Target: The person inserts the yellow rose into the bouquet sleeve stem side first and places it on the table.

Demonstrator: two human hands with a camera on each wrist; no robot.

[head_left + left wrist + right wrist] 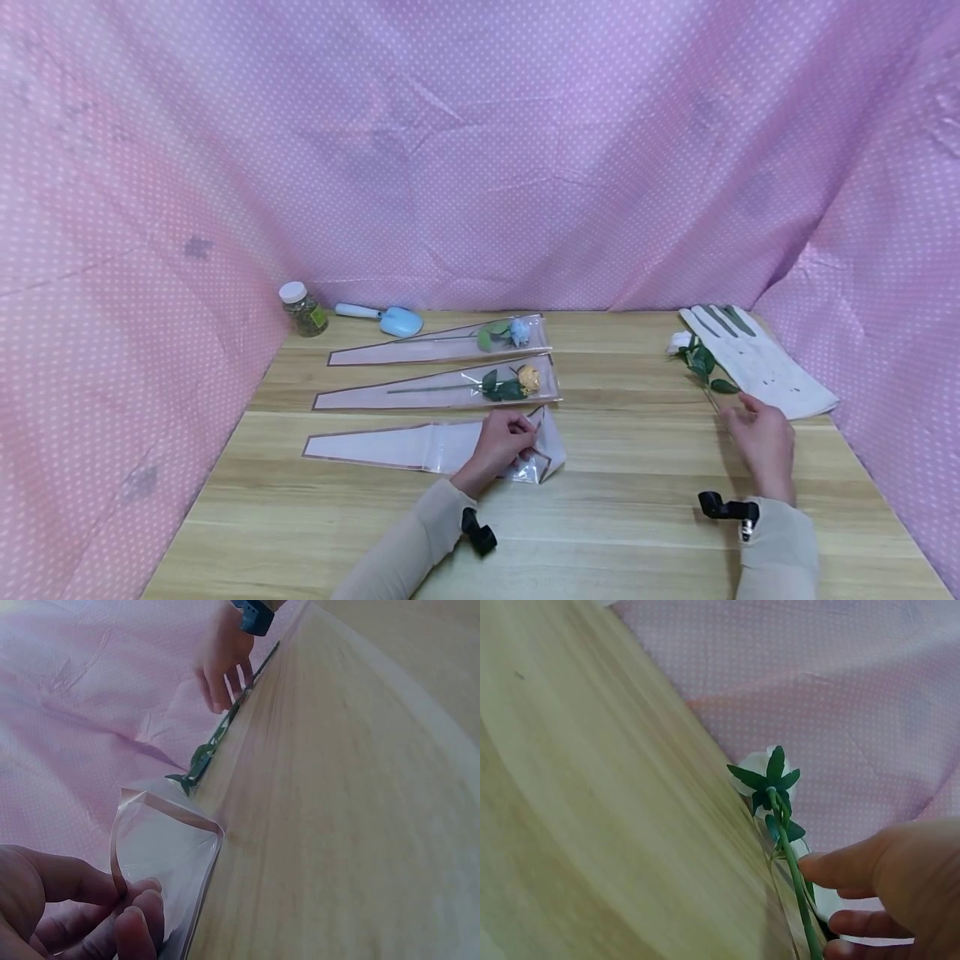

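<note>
My left hand (504,442) pinches the rim of a clear plastic flower sleeve (405,450) with a brown border. In the left wrist view the mouth of this sleeve (169,847) gapes beside the left thumb and fingertips. A white rose (680,342) with green leaves lies at the right, partly against a white glove (776,371). My right hand (761,442) is at its stem. The right wrist view has the thumb tip against the green stem (793,874), with the other fingers loosely extended beside it. Part of the stem's lower end is hidden.
Two sleeves lie behind the left hand, one with a yellow rose (528,379), the other with a blue rose (520,332). At the back left are a white-capped jar (305,312) and a light blue trowel (400,322). A pink dotted curtain (480,167) encloses the wooden table (622,517).
</note>
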